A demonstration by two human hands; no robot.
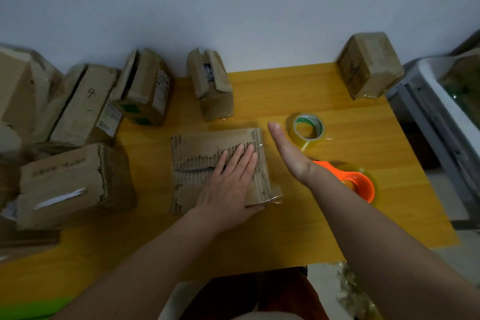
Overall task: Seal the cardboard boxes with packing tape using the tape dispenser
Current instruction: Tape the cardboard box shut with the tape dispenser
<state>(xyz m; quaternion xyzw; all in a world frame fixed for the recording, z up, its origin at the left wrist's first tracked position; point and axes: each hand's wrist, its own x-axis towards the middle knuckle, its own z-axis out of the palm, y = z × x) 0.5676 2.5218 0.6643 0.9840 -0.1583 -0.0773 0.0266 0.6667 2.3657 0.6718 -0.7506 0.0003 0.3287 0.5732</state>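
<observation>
The left hand [228,184] lies flat on the torn box [219,169] at the middle of the yellow counter [298,228], fingers [244,156] straight and close together, pressing the top surface down. A strip of clear tape wraps the box's near right corner, so this box appears at least partly sealed. The right hand [287,153] hangs edge-on in the air just beside the box, fingers straight and together, holding nothing.

The orange tape dispenser [359,184] rests on the counter to the right, partly hidden behind the right forearm. A loose tape roll [307,128] stands near it, farther back.

Progress, as judged from the layout: one box [370,65] at the far right corner looks taped and set aside. Two boxes at the back, one [145,86] and another [210,83], show open or lifted flaps. The boxes at the left, including one [75,184] with ragged edges, cannot be confirmed as sealed. Most of the task therefore appears to remain.
</observation>
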